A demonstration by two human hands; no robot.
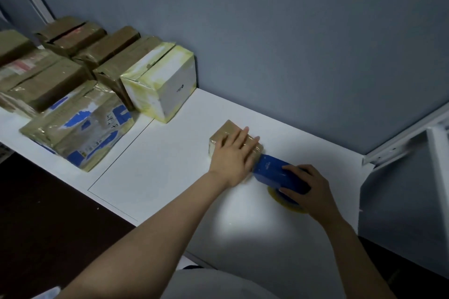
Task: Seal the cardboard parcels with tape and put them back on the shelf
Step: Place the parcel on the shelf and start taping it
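the left hand [235,155] presses flat, fingers straight, on the small parcel [224,132] lying mid-shelf, while the right hand [309,187] grips the blue tape dispenser [272,173] butted against the parcel's right end, its length running on from that end.

FREE: bare surface [158,165] between parcel stack [97,80] and my left hand [233,155] | OCCUPIED: small parcel [223,132], tape dispenser [272,172] in my right hand [313,184] | BLOCKED: wall [291,43] behind, metal frame [398,145] right
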